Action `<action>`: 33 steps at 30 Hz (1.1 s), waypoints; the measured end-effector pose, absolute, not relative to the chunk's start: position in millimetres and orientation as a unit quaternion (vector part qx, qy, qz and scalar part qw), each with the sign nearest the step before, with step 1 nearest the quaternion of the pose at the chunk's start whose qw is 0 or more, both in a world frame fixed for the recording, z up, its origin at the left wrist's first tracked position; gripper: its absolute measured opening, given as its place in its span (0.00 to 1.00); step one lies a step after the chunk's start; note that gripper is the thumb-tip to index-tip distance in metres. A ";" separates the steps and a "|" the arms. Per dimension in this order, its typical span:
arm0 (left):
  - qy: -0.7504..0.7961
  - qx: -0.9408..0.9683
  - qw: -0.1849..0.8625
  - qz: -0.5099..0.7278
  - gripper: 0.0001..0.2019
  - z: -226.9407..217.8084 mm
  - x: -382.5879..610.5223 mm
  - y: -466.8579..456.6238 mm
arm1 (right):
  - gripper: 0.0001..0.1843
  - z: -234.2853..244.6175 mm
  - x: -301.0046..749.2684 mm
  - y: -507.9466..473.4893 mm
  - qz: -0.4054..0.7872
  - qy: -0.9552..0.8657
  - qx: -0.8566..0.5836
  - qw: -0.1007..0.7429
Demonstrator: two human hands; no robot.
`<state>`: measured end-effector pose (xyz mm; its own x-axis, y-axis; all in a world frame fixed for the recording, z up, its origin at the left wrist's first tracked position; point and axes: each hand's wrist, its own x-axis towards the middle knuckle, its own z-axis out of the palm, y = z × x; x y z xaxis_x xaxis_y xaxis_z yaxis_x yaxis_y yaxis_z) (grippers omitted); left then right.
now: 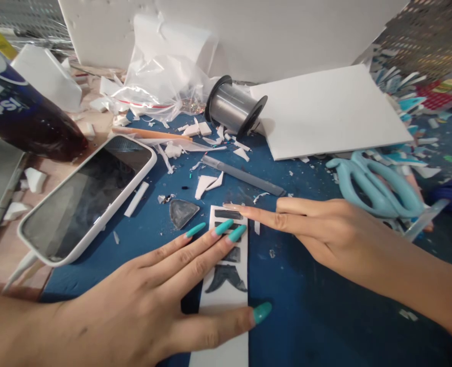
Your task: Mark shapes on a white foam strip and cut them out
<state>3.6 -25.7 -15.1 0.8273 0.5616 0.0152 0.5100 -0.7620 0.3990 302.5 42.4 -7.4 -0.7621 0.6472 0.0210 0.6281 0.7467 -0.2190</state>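
Observation:
My left hand (165, 285), with long teal nails, lies spread across a white foam strip (226, 326), its fingertips over the dark pieces there. My right hand (325, 229) has its index finger stretched out, the tip at a narrow dark bar (228, 214) at the strip's far end; its other fingers are curled and hold nothing visible. Farther down the strip are a dark grey rectangle (232, 254) and a dark tail-shaped piece (228, 279). My left fingers partly cover another dark piece. A loose grey rounded wedge (183, 213) sits beside the strip on the blue surface.
Around the hands are a phone (92, 199), a Pepsi bottle (23, 97), a grey stick (243, 176), light-blue scissors (377, 186) and a spool (233, 107). A white board (333, 112), a clear plastic bag (165, 86) and many white scraps lie behind.

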 end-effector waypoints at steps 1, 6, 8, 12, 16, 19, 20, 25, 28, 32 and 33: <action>0.290 0.935 0.195 0.065 0.39 -15.9 5.2 -26.3 | 0.39 -6.1 301.8 43.2 0.121 -0.934 -0.330 0.060; 0.289 0.936 0.190 0.059 0.40 -23.4 2.3 -29.1 | 0.37 0.8 297.9 46.9 0.154 -0.932 -0.320 0.068; 0.272 0.944 0.175 0.072 0.41 -27.5 -2.4 -29.8 | 0.37 3.3 296.3 47.0 0.153 -0.932 -0.322 0.056; 0.217 0.962 0.119 0.117 0.43 -34.0 -9.9 -29.6 | 0.40 5.5 295.6 45.2 0.135 -0.934 -0.329 0.041; 0.211 0.963 0.119 0.116 0.44 -32.9 -12.6 -28.2 | 0.42 6.8 296.5 42.5 0.110 -0.937 -0.330 0.041; 0.211 0.960 0.149 0.107 0.48 -27.7 -12.4 -26.5 | 0.44 10.0 296.0 40.4 0.077 -0.938 -0.338 0.021; 0.214 0.958 0.163 0.098 0.48 -25.5 -11.6 -25.9 | 0.45 11.4 295.5 39.9 0.068 -0.938 -0.341 0.015; 0.277 0.935 0.215 0.056 0.44 -16.2 -3.5 -25.1 | 0.46 16.1 293.6 38.7 0.024 -0.944 -0.330 -0.001; 0.290 0.930 0.221 0.048 0.43 -15.3 0.7 -26.1 | 0.48 16.3 293.0 39.1 0.003 -0.949 -0.316 0.010; 0.289 0.930 0.223 0.046 0.44 -19.4 -0.4 -25.6 | 0.51 17.4 290.5 41.1 -0.013 -0.951 -0.308 0.005; 0.284 0.931 0.224 0.047 0.45 -20.6 -1.5 -25.0 | 0.52 18.6 289.4 42.3 -0.015 -0.952 -0.307 0.003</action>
